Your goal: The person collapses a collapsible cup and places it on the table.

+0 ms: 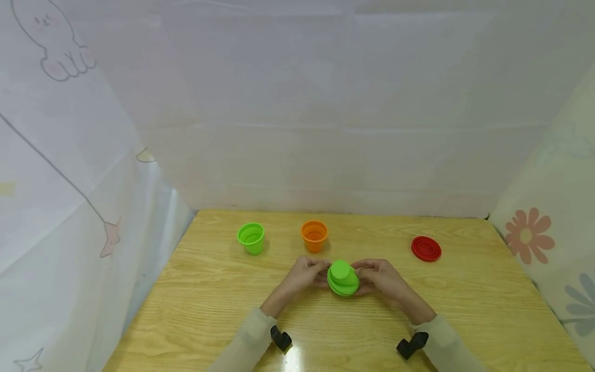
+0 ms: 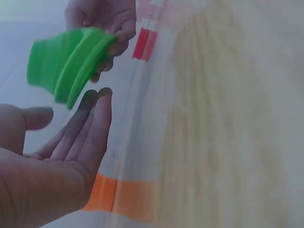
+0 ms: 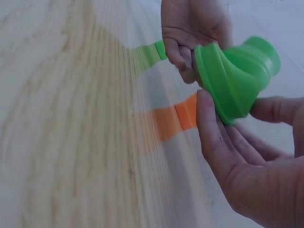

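Observation:
A green collapsible silicone cup (image 1: 342, 279) is held base-up over the table in the head view. Its folds are uneven, so the narrow base leans to one side. My right hand (image 1: 378, 279) pinches the wall and rim, thumb on the outside and fingers under the rim, as the right wrist view shows. On the other side, my left hand (image 1: 308, 273) has its fingertips right at the rim. In the left wrist view the left fingers (image 2: 92, 128) are straight and the thumb stands apart from the cup (image 2: 66, 64).
Behind the hands stand another green cup (image 1: 251, 238) and an orange cup (image 1: 314, 236), both upright and expanded. A red collapsed cup (image 1: 426, 249) lies flat at the right. The wooden table (image 1: 195, 294) meets a white hanging sheet (image 1: 344, 155) at its far edge.

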The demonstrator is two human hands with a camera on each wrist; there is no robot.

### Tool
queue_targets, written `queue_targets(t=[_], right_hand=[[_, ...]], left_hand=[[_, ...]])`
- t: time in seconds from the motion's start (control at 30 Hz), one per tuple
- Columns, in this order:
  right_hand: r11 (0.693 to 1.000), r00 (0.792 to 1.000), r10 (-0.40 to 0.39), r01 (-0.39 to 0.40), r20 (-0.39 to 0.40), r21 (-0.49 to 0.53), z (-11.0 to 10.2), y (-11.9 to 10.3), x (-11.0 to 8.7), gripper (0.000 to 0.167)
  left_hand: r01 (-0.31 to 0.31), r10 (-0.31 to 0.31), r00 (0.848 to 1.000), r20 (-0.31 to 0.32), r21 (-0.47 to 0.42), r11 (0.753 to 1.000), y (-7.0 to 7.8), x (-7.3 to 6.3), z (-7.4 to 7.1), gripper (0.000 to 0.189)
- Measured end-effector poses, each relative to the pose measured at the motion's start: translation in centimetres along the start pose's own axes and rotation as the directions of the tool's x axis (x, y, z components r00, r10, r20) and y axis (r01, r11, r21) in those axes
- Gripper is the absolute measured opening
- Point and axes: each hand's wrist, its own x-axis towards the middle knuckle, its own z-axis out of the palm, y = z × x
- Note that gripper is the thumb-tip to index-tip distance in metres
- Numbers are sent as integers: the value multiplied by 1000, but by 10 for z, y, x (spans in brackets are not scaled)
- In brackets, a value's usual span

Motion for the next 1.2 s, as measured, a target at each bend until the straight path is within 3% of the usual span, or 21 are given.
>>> queue_targets(t=[0.27, 0.5, 0.67, 0.9, 1.07, 1.2], right_hand=[[991, 995, -26, 38, 100, -130, -6, 1, 4, 41], [991, 999, -9, 14, 41, -135, -5, -1, 2, 44], [996, 1000, -5, 3, -24, -85, -4, -2, 0, 49], [1000, 1000, 13, -13, -12, 7, -4, -1, -1, 60], [999, 1000, -15, 16, -18, 34, -4, -1, 0, 64], [999, 999, -38, 38, -4, 23, -6, 0, 0, 60]], left_hand=[[-41, 9, 988, 152, 210, 977, 10, 2, -7, 24], [-17, -16, 979, 201, 161, 987, 10, -1, -7, 26], [-23, 13, 989, 145, 67, 997, 3, -1, -4, 29], [-33, 34, 999, 4, -52, 998, -6, -1, 3, 31], [-31, 31, 1000, -2, -92, 995, -7, 0, 6, 32], [-23, 25, 999, 22, -62, 998, -5, 0, 5, 33]])
